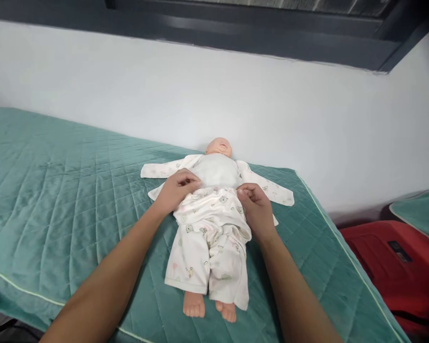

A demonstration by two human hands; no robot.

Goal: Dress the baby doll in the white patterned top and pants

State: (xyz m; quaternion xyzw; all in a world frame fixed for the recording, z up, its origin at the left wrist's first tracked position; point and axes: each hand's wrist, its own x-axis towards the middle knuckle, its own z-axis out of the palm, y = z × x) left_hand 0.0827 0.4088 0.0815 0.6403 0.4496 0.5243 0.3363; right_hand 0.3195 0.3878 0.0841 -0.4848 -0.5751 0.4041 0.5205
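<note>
A baby doll [219, 147] lies on its back, its head by the wall and its bare feet towards me. White printed pants [210, 228] cover its legs and reach its waist. A printed top [271, 186] is spread open under it, sleeves out to both sides, with a plain white layer [216, 170] over the chest. My left hand [180, 188] pinches the pants' waistband at the left side. At the right side of the waistband, my right hand [255, 205] has its fingers closed on the pants too.
A green quilted cover [75, 190] lies under the doll. Behind it stands a white wall [164, 90] below a dark frame [214, 26]. A red case [396, 267] sits beyond the right edge, with green fabric [418, 214] on it.
</note>
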